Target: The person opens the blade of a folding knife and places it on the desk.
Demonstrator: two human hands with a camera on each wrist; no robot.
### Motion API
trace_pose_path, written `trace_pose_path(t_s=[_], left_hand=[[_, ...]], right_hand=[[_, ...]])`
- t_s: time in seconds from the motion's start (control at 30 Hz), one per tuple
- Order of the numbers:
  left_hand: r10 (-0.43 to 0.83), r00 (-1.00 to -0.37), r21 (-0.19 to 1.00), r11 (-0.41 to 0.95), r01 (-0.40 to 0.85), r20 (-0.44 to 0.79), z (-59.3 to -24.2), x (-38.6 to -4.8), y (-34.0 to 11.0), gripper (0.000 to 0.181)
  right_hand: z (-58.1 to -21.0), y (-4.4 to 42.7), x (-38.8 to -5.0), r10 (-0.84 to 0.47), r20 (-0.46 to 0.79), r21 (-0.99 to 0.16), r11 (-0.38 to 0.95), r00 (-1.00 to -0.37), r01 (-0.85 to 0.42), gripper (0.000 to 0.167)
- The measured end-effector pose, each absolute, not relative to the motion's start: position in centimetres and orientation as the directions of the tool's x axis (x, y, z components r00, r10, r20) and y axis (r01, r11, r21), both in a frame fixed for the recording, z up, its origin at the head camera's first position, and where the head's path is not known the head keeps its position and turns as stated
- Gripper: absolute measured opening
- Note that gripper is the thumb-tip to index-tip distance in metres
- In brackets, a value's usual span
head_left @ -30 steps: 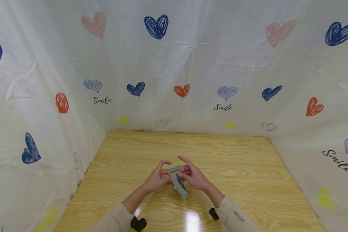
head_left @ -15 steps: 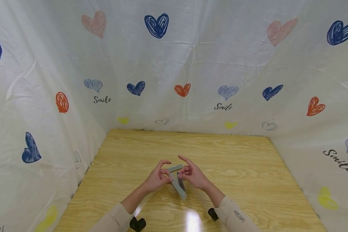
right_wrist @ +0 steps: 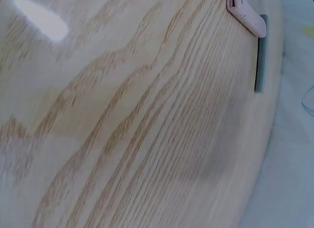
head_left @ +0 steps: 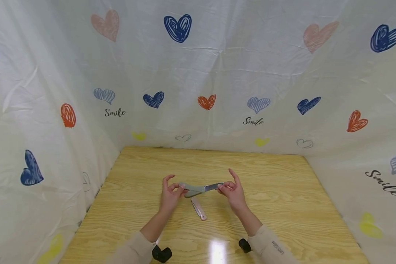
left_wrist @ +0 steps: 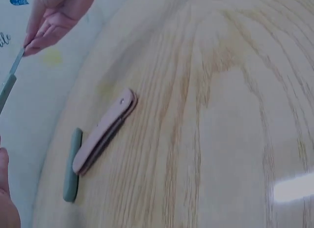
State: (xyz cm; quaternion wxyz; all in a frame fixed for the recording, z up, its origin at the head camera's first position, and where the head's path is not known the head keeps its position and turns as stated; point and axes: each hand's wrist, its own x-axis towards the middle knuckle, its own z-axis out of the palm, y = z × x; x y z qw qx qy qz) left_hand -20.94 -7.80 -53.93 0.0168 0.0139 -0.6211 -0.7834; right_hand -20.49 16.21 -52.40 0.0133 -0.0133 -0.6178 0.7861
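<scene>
A folding knife with a grey-green handle spans the space between both hands, above the table. Its blade is swung out, roughly in line with the handle. My left hand pinches the handle end, index finger raised. Thumb and fingers of my right hand pinch the blade near its tip, index finger pointing up. Beneath, a pink folding knife lies folded on the table. Against it lies a second grey-green piece, shaped like a folded knife. The right wrist view shows neither hand.
The wooden table is bounded by a white cloth printed with hearts at the back and sides. Black wrist cameras are strapped at both sleeves. Light glares off the table's near part.
My hands have moved apart sideways. The knife has turned from pointing toward me to lying crosswise, and its blade has swung out further. The pink knife below has come into sight.
</scene>
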Motion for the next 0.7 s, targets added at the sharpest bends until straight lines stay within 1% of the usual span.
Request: trace_pose_path(t_s=[0.2, 0.3, 0.4, 0.53, 0.6, 0.7], left_hand=[[-0.198, -0.98, 0.933, -0.353, 0.061, -0.011, -53.9, -21.1, -5.6, 0.052], [-0.236, -0.971, 0.926, -0.371, 0.065, -0.026, -53.7, -21.1, -4.7, 0.052], [-0.251, -0.966, 0.931, -0.364, 0.034, -0.063, -53.9, -21.0, -3.9, 0.053], [-0.239, -0.962, 0.957, -0.285, -0.06, -0.132, -54.6, -21.0, -3.0, 0.061], [-0.244, -0.956, 0.971, -0.212, -0.114, -0.166, -55.1, -21.0, -2.4, 0.066], [-0.278, -0.941, 0.981, -0.075, -0.18, -0.194, -55.7, -21.1, -1.4, 0.068]], right_hand=[[-52.8, 15.1, -20.2, 0.203, -0.058, -0.931, -0.364, -0.978, -0.02, 0.078], [-53.0, 14.9, -20.1, 0.269, -0.092, -0.908, -0.418, -0.959, -0.03, 0.075], [-53.2, 15.2, -20.1, 0.321, -0.118, -0.903, -0.429, -0.94, -0.034, 0.072], [-54.0, 16.4, -20.1, 0.387, -0.158, -0.895, -0.444, -0.908, -0.033, 0.072], [-54.6, 17.0, -20.2, 0.417, -0.189, -0.884, -0.467, -0.889, -0.031, 0.074], [-55.6, 17.8, -20.3, 0.449, -0.234, -0.877, -0.48, -0.862, -0.012, 0.078]])
